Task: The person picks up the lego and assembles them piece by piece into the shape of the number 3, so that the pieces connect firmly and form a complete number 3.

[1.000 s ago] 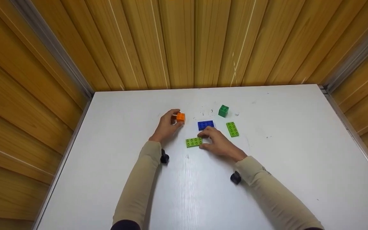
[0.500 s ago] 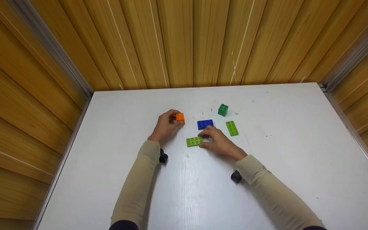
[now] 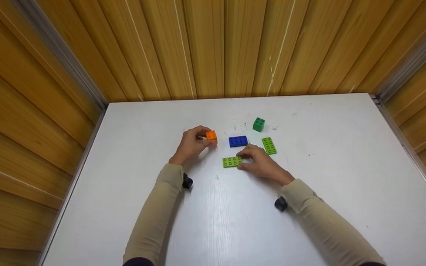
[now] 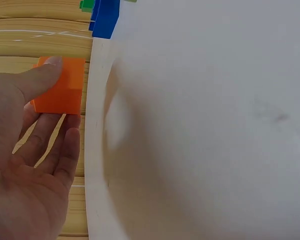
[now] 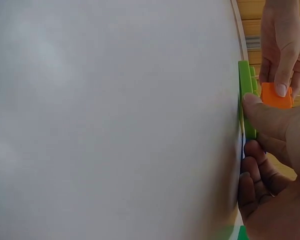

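Observation:
My left hand [image 3: 192,144] pinches an orange toy brick [image 3: 211,136] between thumb and fingers. In the left wrist view the thumb lies across one face of the orange brick [image 4: 65,90], which is held up off the table. My right hand [image 3: 261,162] pinches the right end of a flat light-green brick [image 3: 230,162], studs up, close over the table. Seen from the right wrist, the thumb rests on the edge of the light-green brick [image 5: 247,85], and the orange brick [image 5: 276,95] appears beyond it. A blue brick [image 3: 238,141] lies just behind the right fingers.
On the white table [image 3: 327,166] a second flat light-green brick [image 3: 269,145] lies right of the blue one. Behind it sits a dark green brick [image 3: 259,124]. Yellow wood-look panels [image 3: 205,48] stand along the back and both sides.
My right hand has shifted slightly to the right, carrying the light-green brick with it. The blue brick now shows whole. The left hand keeps its pinch on the orange brick, almost in place.

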{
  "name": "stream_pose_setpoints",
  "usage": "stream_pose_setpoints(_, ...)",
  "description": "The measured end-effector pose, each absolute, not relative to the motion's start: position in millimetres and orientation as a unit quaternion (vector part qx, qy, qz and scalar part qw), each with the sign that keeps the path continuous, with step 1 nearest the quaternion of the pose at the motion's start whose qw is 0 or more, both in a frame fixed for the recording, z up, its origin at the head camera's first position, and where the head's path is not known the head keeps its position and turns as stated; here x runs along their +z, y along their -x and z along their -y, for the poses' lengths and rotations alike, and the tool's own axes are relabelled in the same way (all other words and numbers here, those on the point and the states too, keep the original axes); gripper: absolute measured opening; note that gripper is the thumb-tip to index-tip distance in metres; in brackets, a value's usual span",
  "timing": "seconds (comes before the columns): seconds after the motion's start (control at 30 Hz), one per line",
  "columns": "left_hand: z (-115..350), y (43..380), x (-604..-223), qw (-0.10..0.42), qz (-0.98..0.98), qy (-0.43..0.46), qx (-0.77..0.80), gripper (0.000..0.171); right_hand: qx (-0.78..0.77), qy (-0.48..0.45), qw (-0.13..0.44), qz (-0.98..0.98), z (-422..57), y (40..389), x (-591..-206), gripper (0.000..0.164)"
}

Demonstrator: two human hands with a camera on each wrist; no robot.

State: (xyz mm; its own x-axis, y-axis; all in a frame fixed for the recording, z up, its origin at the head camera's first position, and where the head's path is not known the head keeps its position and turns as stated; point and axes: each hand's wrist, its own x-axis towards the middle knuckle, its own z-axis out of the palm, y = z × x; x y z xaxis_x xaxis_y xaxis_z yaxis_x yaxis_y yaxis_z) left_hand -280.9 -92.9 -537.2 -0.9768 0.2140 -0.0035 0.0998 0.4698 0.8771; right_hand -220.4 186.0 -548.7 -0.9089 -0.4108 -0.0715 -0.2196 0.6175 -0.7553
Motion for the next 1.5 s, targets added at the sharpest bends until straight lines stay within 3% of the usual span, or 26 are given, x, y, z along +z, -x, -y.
stream_pose_setpoints(0.77, 91, 257, -525, 0.018, -0.845, -0.151, 0.513, 0.04, -0.426, 0.158, 0.146, -0.879, -213, 218, -553, 0.046)
stream_pose_setpoints(1.17, 96, 245, -518, -0.011, -0.829, -0.173, 0.532, 0.04, -0.424, 0.171, 0.151, -0.877, -215, 222, -554, 0.039)
stream_pose_setpoints(1.5, 93, 239, -518, 0.0, -0.822, -0.182, 0.539, 0.039, -0.42, 0.179, 0.144, -0.878, -217, 222, -555, 0.038)
